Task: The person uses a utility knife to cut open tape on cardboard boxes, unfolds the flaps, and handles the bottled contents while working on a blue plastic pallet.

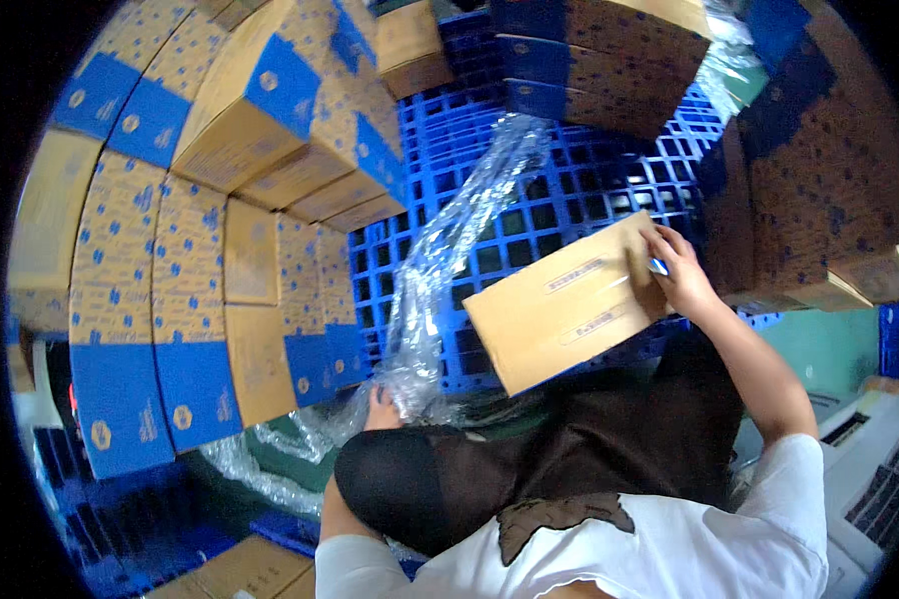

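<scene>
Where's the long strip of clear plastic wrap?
Head view, around centre: the strip runs across the blue pallet from the left hand toward the far stacked boxes.

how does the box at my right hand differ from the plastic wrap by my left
The cardboard box is tan and opaque; the plastic wrap is clear and shiny. The box has flat faces and straight edges; the wrap is a crumpled strip. Both show against the blue pallet.

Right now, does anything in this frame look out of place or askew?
Yes: crumpled clear film lies loose across the blue pallet, trailing down to the left hand, untidy beside stacked cartons. The carton gripped by the right hand tilts against the pallet's grid. I see no spill.
</scene>
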`<state>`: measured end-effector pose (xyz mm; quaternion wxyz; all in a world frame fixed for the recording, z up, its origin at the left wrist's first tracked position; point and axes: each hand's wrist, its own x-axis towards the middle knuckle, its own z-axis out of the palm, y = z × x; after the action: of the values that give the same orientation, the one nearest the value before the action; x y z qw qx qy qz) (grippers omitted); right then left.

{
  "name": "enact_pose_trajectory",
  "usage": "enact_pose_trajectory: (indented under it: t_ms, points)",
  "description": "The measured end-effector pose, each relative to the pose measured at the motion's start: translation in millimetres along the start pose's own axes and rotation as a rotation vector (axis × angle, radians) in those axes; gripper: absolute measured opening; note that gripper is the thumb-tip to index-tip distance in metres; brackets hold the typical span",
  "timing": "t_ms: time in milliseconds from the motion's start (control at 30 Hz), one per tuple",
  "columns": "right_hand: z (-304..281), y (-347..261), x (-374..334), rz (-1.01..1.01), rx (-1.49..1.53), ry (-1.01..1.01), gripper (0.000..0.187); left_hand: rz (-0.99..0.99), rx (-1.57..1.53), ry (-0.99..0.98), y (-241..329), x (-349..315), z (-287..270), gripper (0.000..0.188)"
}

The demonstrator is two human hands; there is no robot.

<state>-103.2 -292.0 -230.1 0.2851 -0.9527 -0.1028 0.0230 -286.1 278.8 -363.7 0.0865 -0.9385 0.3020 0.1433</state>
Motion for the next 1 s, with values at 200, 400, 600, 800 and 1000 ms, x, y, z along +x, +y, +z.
enact_pose_trajectory:
  t_ms: [200,400,600,800,1000]
  points:
    - [6.3,37.8,21.1,0.45,0.535,-0.066,0.034,-0.533,-0.214,0.089,-32.8,-70.8,-22.2,0.018]
    - [-15.1,61.7,18.3,0.717,0.757,-0.077,0.036,-0.369,0.237,0.049,-74.3,-165.7,-124.6,0.012]
    - [-13.5,68.7,19.0,0.648,0.993,-0.234,0.037,-0.694,-0.391,0.313,-22.4,-137.7,-129.0,0.023]
    - [5.9,82.6,10.8,0.632,0.757,-0.287,0.029,-0.37,-0.501,0.015,-40.2,-64.9,-188.3,0.03]
    - [27.2,89.3,2.5,0.854,0.785,-0.277,0.052,-0.399,-1.464,-0.769,47.7,115.8,-223.1,0.108]
